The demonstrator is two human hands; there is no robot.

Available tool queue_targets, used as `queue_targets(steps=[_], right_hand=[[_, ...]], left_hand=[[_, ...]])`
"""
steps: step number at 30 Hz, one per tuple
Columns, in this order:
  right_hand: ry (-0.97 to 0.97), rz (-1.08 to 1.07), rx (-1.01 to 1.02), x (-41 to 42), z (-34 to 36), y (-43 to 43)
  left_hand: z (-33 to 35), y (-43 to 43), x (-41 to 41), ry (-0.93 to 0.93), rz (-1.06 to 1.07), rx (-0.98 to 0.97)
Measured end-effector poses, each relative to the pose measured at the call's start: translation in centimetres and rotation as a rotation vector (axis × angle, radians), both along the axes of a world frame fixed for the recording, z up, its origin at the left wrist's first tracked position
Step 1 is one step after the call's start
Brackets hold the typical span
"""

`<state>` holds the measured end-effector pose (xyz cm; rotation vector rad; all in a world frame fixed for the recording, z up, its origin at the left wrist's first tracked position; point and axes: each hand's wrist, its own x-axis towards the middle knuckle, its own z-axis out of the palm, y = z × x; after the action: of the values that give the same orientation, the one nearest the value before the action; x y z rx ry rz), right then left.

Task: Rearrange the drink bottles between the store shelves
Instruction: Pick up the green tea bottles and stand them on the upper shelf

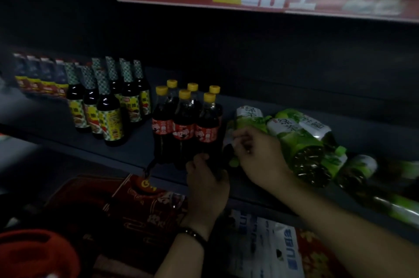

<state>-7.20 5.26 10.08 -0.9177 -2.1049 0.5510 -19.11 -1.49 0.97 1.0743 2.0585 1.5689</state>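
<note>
My left hand (207, 179) curls round the bottom of a dark bottle (207, 129) at the front of the shelf (136, 148). I think I hold it low so it does not tip and knock the others. It is one of six tall bottles with yellow caps and red labels, packed close together. They look smooth and shiny.

My right hand (258, 155) curls round the thin neck end of a green tea bottle (248, 122) that lies on its side. More tea bottles (301, 141) lie in a messy heap just beside it, so I think these need sorting. Their wraps are green and white, and their bottoms look bumpy. Sauce bottles (111, 116) with checked necks stand further left.
</note>
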Motion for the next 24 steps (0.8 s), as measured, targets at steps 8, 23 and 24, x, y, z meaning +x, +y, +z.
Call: queue_targets(steps=[8, 23, 24], right_hand=[[0.169, -0.329, 0.198, 15.4, -0.9, -1.2], [0.199, -0.217, -0.058, 13.2, -5.0, 4.3], [0.191, -0.233, -0.054, 12.7, -4.9, 4.6]], left_hand=[[0.7, -0.8, 6.3, 0.267, -0.222, 0.075], [5.3, 5.4, 13.0, -0.813, -0.339, 0.27], [5.4, 5.5, 12.9, -0.875, -0.338, 0.264]])
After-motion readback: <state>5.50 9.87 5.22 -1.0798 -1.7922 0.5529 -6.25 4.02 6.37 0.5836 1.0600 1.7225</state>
